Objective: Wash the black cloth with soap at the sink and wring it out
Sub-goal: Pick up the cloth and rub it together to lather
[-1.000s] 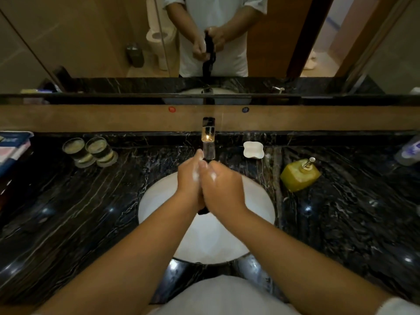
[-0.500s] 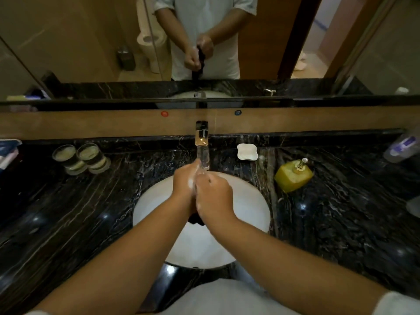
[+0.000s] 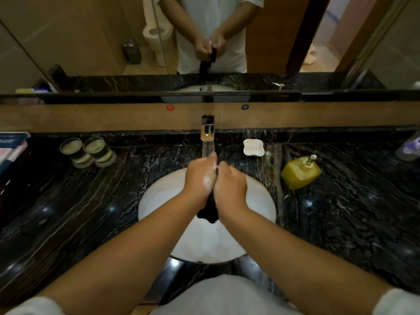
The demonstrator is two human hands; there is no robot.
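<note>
Over the round white sink (image 3: 256, 201), my left hand (image 3: 200, 178) and my right hand (image 3: 230, 185) are pressed together, both closed on the black cloth (image 3: 208, 211). The cloth is squeezed between my palms; its dark lower end hangs out below my wrists above the basin. White soap foam shows on my left hand. The tap (image 3: 208, 133) stands just behind my fingertips. A yellow soap dispenser (image 3: 300, 172) sits on the counter to the right of the sink. Most of the cloth is hidden inside my hands.
The black marble counter (image 3: 91, 201) surrounds the sink. Two glasses (image 3: 87, 152) stand at the back left, a white soap dish (image 3: 253, 147) at the back right of the tap, a bottle (image 3: 409, 146) at the far right edge. A mirror (image 3: 91, 42) spans the wall.
My hands have stayed clasped on the cloth over the sink; more of the cloth's lower end now hangs below my wrists. The camera has tilted slightly.
</note>
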